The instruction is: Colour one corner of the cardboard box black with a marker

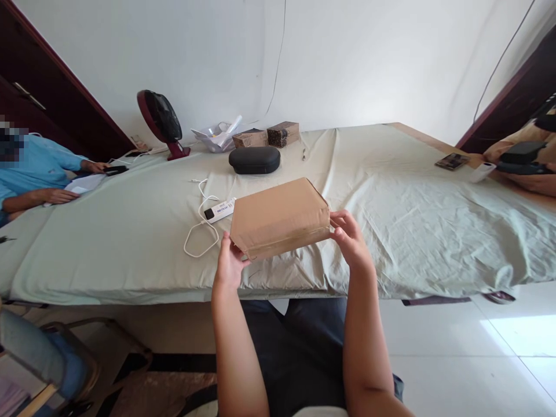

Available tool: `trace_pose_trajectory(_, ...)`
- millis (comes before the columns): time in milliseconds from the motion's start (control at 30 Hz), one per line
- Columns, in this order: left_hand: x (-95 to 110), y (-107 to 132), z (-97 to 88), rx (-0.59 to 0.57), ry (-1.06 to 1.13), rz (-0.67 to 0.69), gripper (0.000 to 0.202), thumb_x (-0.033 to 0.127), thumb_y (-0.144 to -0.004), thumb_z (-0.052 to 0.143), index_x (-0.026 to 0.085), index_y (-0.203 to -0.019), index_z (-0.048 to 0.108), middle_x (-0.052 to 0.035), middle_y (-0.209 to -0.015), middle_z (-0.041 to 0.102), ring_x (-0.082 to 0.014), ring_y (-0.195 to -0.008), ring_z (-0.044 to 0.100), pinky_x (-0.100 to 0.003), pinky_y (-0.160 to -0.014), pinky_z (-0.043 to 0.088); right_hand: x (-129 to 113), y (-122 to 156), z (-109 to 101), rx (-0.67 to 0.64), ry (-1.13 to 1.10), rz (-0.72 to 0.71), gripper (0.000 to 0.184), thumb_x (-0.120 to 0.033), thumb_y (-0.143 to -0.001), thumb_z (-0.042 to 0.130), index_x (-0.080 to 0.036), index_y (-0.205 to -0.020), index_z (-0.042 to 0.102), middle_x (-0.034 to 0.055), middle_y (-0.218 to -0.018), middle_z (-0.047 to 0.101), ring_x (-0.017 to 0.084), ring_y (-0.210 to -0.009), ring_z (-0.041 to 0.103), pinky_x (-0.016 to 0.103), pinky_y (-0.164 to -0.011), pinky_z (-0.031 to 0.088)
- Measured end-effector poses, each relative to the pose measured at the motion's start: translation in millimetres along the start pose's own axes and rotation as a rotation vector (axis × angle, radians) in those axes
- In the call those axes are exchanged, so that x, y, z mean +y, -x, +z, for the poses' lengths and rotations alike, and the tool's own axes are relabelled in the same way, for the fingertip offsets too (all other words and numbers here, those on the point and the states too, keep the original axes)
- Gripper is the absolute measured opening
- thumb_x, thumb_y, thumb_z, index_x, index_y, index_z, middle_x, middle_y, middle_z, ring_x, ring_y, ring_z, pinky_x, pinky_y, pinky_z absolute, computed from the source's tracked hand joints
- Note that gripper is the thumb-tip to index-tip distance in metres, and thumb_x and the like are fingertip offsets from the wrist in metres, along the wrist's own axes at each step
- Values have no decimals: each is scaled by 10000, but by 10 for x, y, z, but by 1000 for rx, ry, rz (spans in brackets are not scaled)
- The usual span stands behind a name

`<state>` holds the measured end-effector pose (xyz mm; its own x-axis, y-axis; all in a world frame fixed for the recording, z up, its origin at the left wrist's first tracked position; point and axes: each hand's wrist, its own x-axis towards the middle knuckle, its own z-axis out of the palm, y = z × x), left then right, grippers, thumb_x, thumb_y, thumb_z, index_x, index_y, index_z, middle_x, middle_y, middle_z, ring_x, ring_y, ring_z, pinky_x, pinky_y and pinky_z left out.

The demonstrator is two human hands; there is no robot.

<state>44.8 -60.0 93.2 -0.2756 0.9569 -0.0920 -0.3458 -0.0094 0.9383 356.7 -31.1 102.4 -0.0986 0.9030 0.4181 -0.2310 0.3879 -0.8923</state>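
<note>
A brown cardboard box is held between my two hands, tilted, over the front part of the table. My left hand grips its lower left corner, with the thumb on the side and the other fingers partly hidden underneath. At the right end, my right hand is closed on the box's edge, thumb low and fingers behind. Just beyond the box's left side lies a white stick-shaped device with a black end. A white cable loops beside it.
A black zip case lies behind the box, near two small cartons and a clear plastic tray. A dark red fan stands at back left. One person in a blue sleeve sits left; another person's arm rests at right.
</note>
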Motion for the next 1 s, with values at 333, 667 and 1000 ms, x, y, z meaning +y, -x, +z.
trace_pose_trajectory(333, 30, 73, 123, -88, -146, 163, 475, 290, -652, 765, 239, -1124, 763, -64, -1250, 782, -317, -1325, 637, -370, -1062, 512, 88, -26, -60, 147, 31, 80, 589, -535, -816, 924, -336, -1331, 721, 72, -1399, 779, 335, -1371, 699, 538, -1061, 644)
trace_pose_trajectory(667, -171, -26, 140, -20, -234, 172, 313, 282, -738, 790, 227, -1039, 726, -67, -1208, 770, -296, -1292, 652, -374, -1081, 507, 169, -36, -134, 201, 70, 43, 466, -459, -827, 929, -295, -1248, 817, 61, -1346, 809, 342, -1322, 734, 562, -1059, 654)
trace_pose_trajectory(1000, -193, -162, 28, -52, -214, 221, 332, 425, -791, 829, 197, -1031, 805, -102, -1157, 821, -343, -1301, 691, -438, -1111, 535, 185, -44, -189, 153, 68, -3, 419, -513, -896, 821, -340, -1278, 811, 21, -1402, 784, 350, -1444, 648, 586, -1235, 517)
